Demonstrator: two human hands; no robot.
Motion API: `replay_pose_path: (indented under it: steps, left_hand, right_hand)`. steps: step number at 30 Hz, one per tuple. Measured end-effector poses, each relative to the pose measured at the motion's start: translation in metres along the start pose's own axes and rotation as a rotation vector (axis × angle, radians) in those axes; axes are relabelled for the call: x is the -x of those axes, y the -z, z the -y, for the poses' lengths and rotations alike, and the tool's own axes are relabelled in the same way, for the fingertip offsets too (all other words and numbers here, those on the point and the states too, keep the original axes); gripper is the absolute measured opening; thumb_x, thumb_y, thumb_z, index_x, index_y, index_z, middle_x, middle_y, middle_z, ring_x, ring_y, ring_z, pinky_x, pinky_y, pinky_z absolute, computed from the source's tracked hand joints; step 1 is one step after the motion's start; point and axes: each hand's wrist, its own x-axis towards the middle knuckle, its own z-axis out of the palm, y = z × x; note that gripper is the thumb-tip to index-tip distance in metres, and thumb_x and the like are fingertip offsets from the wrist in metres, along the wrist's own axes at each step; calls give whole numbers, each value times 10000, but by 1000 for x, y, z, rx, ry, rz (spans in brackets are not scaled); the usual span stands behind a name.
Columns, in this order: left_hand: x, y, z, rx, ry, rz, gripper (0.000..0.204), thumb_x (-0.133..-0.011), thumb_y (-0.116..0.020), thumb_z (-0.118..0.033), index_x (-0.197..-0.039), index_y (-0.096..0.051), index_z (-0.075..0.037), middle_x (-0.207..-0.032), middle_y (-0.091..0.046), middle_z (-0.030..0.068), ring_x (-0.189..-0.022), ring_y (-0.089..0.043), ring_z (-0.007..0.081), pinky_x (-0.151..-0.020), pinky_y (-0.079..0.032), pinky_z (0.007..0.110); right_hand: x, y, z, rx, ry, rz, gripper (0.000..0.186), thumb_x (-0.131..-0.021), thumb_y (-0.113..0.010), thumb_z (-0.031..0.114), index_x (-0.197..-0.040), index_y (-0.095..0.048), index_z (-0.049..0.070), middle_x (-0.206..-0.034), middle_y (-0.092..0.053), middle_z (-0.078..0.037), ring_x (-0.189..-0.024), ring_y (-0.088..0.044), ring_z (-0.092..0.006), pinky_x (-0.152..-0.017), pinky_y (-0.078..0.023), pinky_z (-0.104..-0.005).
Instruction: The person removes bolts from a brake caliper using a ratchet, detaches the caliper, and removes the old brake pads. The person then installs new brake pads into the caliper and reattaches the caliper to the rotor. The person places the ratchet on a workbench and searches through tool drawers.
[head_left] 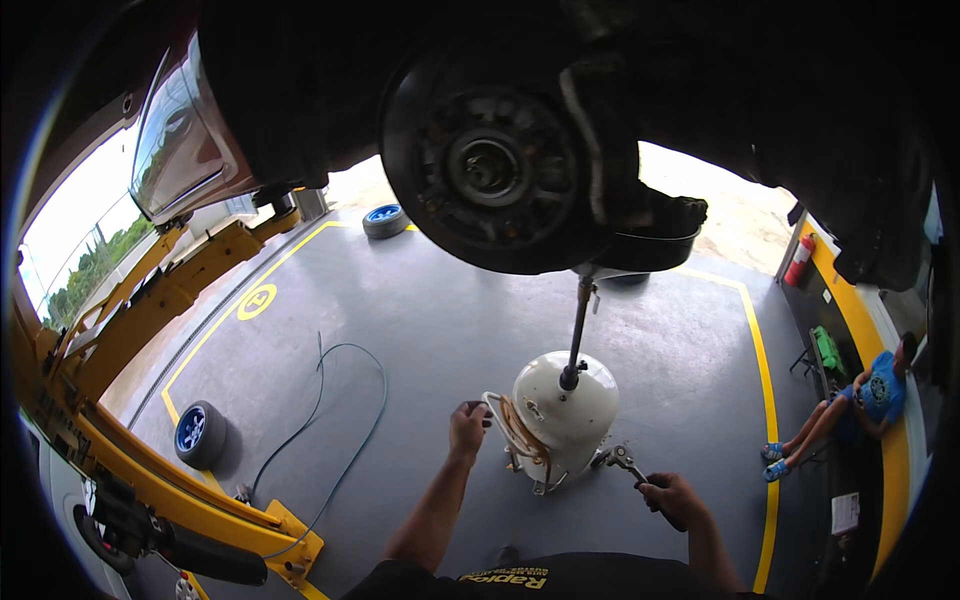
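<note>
My right hand (672, 499) is closed around the handle of a ratchet wrench (625, 459). Its metal head points up and to the left, beside the base of a white oil drain tank (560, 400). At the tank's left side is my left hand (468, 431), fingers curled and pinched close to a white tubular handle (507, 425). Whether it touches that handle or holds something small, I cannot make out. From the tank's top a dark pole (581, 325) rises to a black drain pan (655, 248) under the raised car. Above hangs a bare brake disc (485, 170).
Yellow lift arms (160, 300) and a lift post base (290, 535) stand at the left. A blue hose (378, 400) loops over the grey floor. Wheels lie at the left (200, 435) and far back (385, 221). At the right a person (880, 390) sits by the wall.
</note>
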Motion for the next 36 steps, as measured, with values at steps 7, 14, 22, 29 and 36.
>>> replay_pose_path:
  steps: [7,14,22,29,36]
  left_hand:
    - [162,-397,54,36,480,994,496,-997,-602,-460,-1288,-533,-65,-1051,-698,117,-944,-670,218,-775,-551,336]
    - [275,-699,70,245,439,823,324,-975,-645,-279,-1174,-537,-47,-949,-655,108,-783,-634,202,-681,-560,341]
    - [218,-961,71,252,339,552,99,-950,-635,-137,-963,-569,-63,-741,-499,11,-579,-482,104,-552,-455,282]
    - [-19,-1205,40,136,299,409,108,-934,-651,-120,-957,-551,-89,-723,-446,-22,-532,-388,67,-478,-346,239]
    - [-282,-1410,-112,30,51,304,180,-944,-650,-121,-1052,-509,-87,-763,-482,-3,-547,-418,73,-470,-365,241]
  right_hand:
    - [74,212,-99,478,231,-95,300,-941,-628,218,-1162,-656,17,-913,-698,-117,-868,-665,-261,-807,-524,-396]
    - [117,428,-198,509,338,-354,322,-907,-625,196,-1193,-633,48,-1037,-695,-207,-1026,-636,-421,-917,-497,-502]
    - [-47,653,-245,220,306,-255,453,-934,-631,293,-1298,-561,33,-1185,-650,-245,-1116,-615,-412,-980,-478,-475]
    - [-285,908,-245,51,135,109,624,-982,-579,495,-1404,-510,41,-1278,-625,-222,-1230,-581,-374,-1021,-461,-439]
    - [-509,1209,-258,-441,52,-180,320,-1009,-596,306,-949,-658,-3,-826,-684,-77,-761,-635,-157,-730,-499,-311]
